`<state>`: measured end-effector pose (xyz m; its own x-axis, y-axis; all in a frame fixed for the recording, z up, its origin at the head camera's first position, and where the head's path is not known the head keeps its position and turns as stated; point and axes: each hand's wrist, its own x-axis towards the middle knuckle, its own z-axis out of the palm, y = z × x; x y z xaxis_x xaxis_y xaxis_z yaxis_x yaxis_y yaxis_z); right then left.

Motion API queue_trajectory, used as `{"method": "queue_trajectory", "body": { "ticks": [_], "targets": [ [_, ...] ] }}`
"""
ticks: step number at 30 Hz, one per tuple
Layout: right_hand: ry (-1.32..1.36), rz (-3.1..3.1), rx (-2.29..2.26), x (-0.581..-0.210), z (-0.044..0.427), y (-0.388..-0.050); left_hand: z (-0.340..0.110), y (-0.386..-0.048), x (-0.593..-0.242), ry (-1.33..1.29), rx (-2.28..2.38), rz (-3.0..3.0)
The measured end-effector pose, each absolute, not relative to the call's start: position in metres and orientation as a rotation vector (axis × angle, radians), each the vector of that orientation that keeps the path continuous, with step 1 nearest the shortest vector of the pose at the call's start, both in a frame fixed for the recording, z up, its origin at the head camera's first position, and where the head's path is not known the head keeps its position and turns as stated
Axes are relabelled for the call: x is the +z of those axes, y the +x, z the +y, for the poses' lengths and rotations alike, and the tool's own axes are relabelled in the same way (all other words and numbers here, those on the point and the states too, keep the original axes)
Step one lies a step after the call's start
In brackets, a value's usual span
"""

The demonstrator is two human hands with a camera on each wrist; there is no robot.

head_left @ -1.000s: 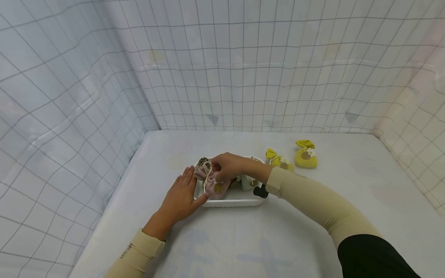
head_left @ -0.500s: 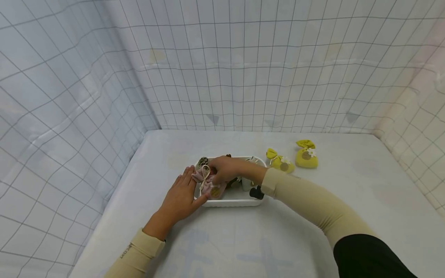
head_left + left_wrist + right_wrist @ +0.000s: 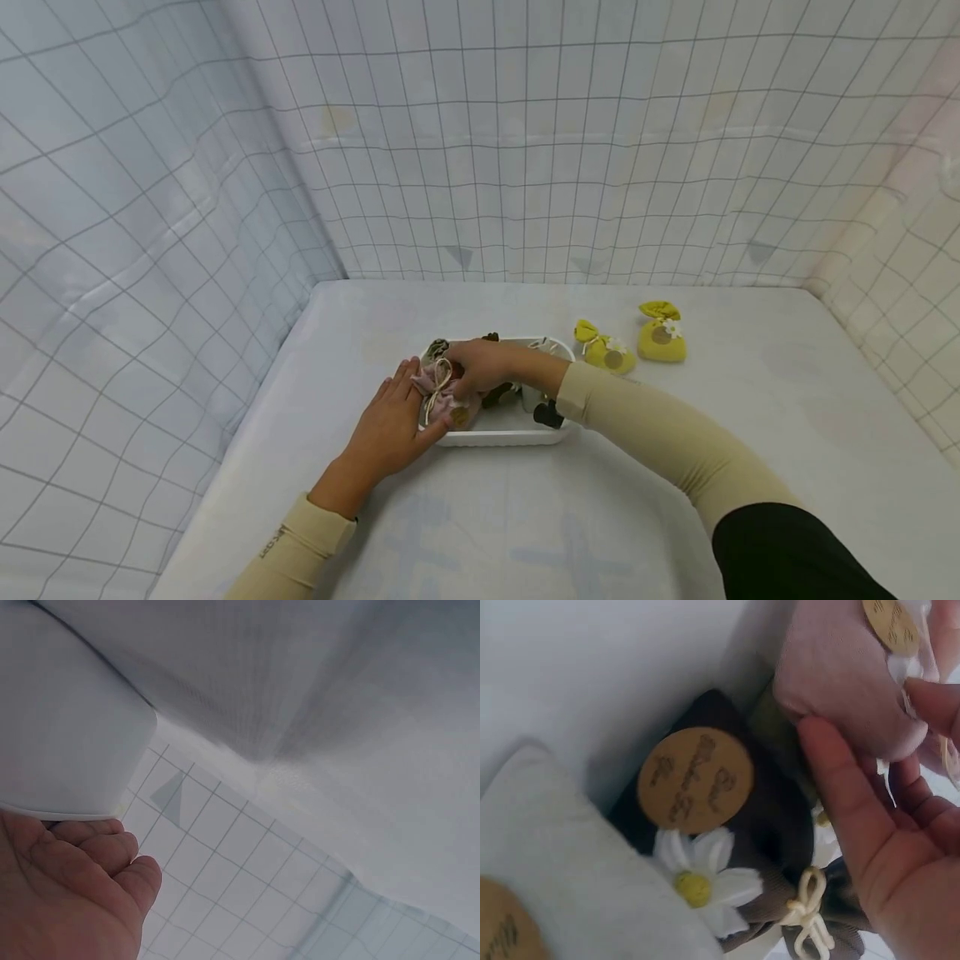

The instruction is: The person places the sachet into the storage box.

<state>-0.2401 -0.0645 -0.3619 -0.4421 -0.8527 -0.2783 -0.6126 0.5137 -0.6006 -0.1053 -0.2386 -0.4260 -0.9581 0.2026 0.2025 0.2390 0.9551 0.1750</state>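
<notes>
Centrally on the white-covered table [image 3: 480,525]: a shallow white tray [image 3: 495,438] with small tied cloth pouches inside. Left hand [image 3: 384,427] laid along the tray's left end, fingers extended and close together, thumb spread toward the front corner; it touches the tray and grips no pouch. Right hand [image 3: 482,365] reaches across the tray from the right, thumb and fingers closed in a pinch on a pink pouch [image 3: 447,405]. That pouch is at the tray's left end, cream bow toward the left hand, round tan label facing up. Behind it, a bunched greenish pouch top [image 3: 438,348]. To its right, a dark brown pouch [image 3: 776,832] with white flower, handwritten label and cream bow; next along, a pale grey pouch [image 3: 531,398], partly hidden. Outside the tray, to the right, two yellow pouches: one [image 3: 597,353] near the rim, tilted; the other [image 3: 662,343] farther right.
</notes>
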Motion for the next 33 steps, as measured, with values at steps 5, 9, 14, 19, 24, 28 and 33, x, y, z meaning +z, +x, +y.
{"method": "queue_trajectory", "body": {
  "ticks": [5, 9, 14, 19, 24, 28, 33],
  "targets": [
    [-1.259, 2.249, -0.48, -0.36, -0.063, -0.242, -0.238, -0.107, -0.426, -0.312, -0.287, -2.95],
    [-1.289, 2.265, -0.507, -0.354, -0.058, -0.246, -0.237, -0.106, -0.424, -0.294, -0.302, -2.96],
    [-1.325, 2.265, -0.584, -0.343, -0.048, -0.251, -0.236, -0.106, -0.422, -0.286, -0.312, -2.967],
    [-1.308, 2.249, -0.668, -0.332, -0.031, -0.257, -0.236, -0.106, -0.423, -0.287, -0.308, -2.965],
    [-1.249, 2.266, -0.756, -0.32, -0.011, -0.267, -0.236, -0.107, -0.424, -0.272, -0.319, -2.963],
    [-1.193, 2.29, -0.828, -0.314, 0.008, -0.278, -0.235, -0.107, -0.425, -0.27, -0.335, -2.945],
    [-1.095, 2.33, -0.901, -0.312, 0.038, -0.292, -0.235, -0.107, -0.425, -0.274, -0.334, -2.937]
  ]
}}
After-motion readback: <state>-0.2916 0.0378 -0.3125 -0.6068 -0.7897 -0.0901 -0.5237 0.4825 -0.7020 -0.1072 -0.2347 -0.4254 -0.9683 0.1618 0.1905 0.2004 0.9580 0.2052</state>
